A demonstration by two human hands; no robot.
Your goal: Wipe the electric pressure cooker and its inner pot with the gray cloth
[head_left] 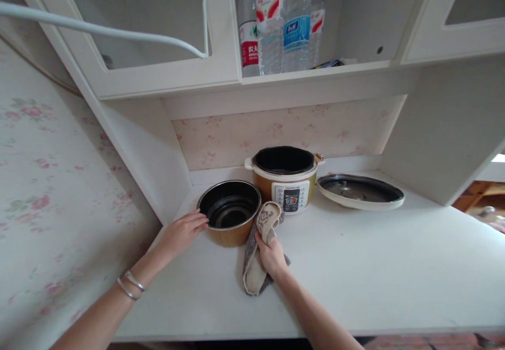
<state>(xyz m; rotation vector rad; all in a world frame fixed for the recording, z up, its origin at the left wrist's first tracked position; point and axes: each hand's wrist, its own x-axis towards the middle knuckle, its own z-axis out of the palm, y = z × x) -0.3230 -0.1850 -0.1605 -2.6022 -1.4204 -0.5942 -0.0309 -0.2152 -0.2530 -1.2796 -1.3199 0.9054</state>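
Observation:
My left hand (187, 230) rests at the left rim of a gold inner pot (229, 237) with a black inside, its fingers curled over the edge. Bunched in my right hand (272, 256) is a beige and grey-brown cloth (254, 276), pressed near the pot's right side, with part of it hanging down onto the counter. Just behind stands the body of an electric pressure cooker (264, 184), gold with a white rim and a front control panel. It has no lid on it and its inside is dark. The cooker lid (361, 192) lies upturned to the right.
A white counter (374, 271) runs below a wall cabinet. On the cabinet's open shelf stand several plastic bottles (272, 34). A white cable (118, 33) hangs across the upper left, before a glass-paned cabinet door (165, 74). Floral-papered wall (51, 203) borders the left side.

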